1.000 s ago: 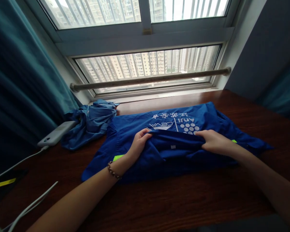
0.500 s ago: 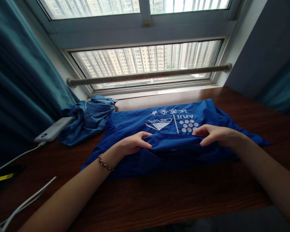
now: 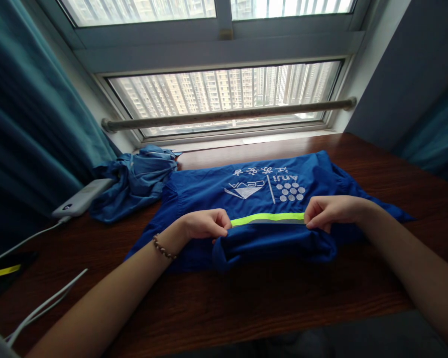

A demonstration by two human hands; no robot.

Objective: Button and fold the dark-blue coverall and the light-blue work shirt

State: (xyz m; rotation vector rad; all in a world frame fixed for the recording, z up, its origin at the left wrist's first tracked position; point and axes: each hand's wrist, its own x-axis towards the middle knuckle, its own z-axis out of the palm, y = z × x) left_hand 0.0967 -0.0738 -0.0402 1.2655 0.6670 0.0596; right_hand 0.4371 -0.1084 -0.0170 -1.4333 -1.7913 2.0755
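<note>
A blue work shirt (image 3: pixel 205 184) with white printed lettering and logos lies spread on the brown wooden table (image 3: pixel 283 298). The print faces upside down to me. My left hand (image 3: pixel 207 223) pinches the shirt's near part at one end of a yellow-green and grey reflective strip (image 3: pixel 269 218). At the strip's other end, my right hand (image 3: pixel 323 213) pinches the same cloth. Between the hands the strip is stretched nearly straight, and a rolled fold of blue cloth hangs below it toward the table's near edge. My fingertips are partly hidden by the cloth.
To the left lies a crumpled lighter blue cloth (image 3: pixel 136 184). Beside it is a white power bank (image 3: pixel 84 198) with a white cable plugged in. More white cable (image 3: pixel 48 308) crosses the lower left. A metal bar (image 3: pixel 227 116) runs before the window; a teal curtain (image 3: pixel 41 99) hangs left.
Both hands have closed on the shirt's near part and turned it, so the reflective strip now shows and the cloth fold bulges toward me. The print has stayed almost in place.
</note>
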